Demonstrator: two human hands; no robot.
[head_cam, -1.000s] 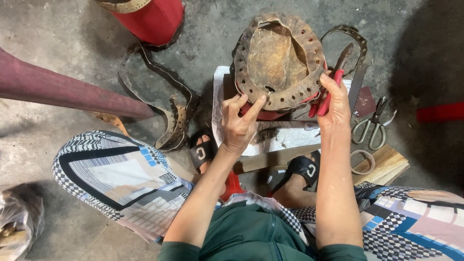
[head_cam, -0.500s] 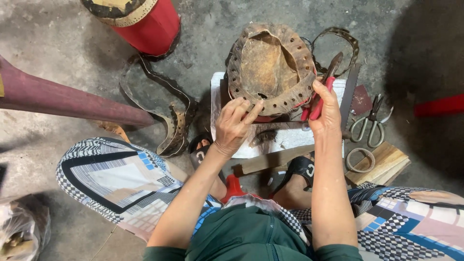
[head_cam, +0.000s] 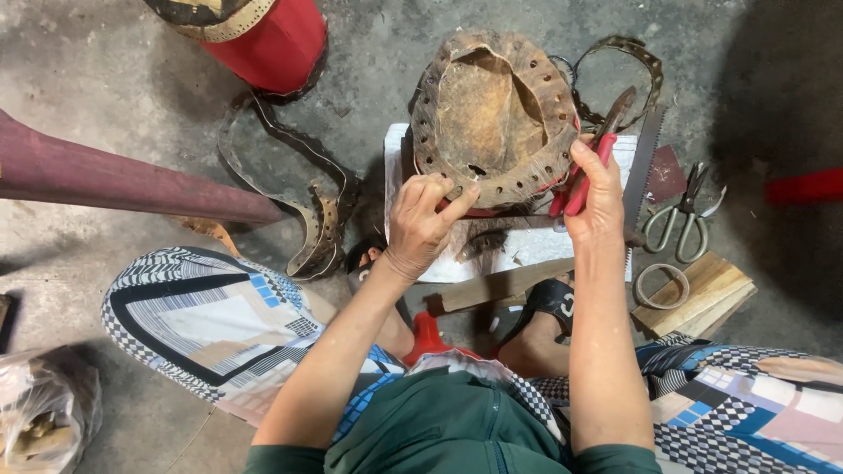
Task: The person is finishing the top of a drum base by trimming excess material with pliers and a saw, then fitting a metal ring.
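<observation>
Head view — worn, hole-rimmed hide [head_cam: 492, 114] (brown, stiff).

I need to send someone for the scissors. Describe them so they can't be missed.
Start at the round, hole-punched hide piece in front of the person. Go right, past the right hand holding red-handled pliers and past the saw blade. The scissors lie on bare floor: all grey metal, two loop handles.
</observation>
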